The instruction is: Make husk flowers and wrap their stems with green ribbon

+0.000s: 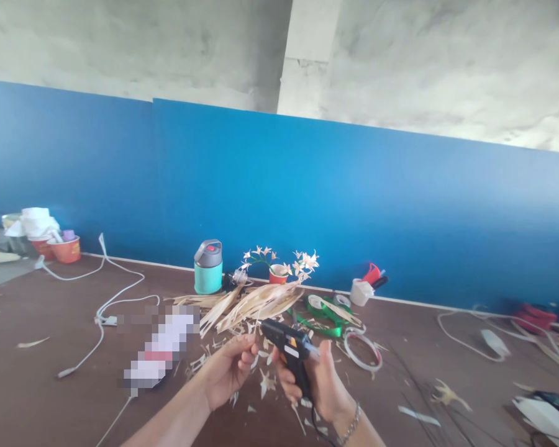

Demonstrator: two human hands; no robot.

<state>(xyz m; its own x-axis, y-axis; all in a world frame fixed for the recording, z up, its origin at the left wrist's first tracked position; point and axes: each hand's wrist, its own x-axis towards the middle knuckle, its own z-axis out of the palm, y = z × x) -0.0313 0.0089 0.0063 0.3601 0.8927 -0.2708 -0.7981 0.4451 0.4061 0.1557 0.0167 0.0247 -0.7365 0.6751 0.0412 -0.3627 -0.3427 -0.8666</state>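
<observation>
My right hand (323, 382) grips a black hot glue gun (294, 351) by its handle, with a clear glue stick poking from the back and the nozzle aimed left. Close to that nozzle, my left hand (230, 369) is closed in a pinch on a thin pale strip (257, 329), of which little shows. Whether the nozzle touches the strip I cannot tell. Dried husk strips (261, 304) lie in a pile beyond both hands. A star-shaped husk flower (267, 383) rests on the table below, among scattered scraps. Behind the pile, finished-looking pale flowers (305, 264) rise from a red paper cup (278, 276).
A turquoise flask (209, 270) stands behind the husks. Green ribbon (333, 316) and a white ring-shaped roll (363, 351) lie to the right, near a white cup (362, 292). White cables (105, 304) and a blurred-out power strip shape (163, 347) are at left. A blue partition (307, 186) borders the table.
</observation>
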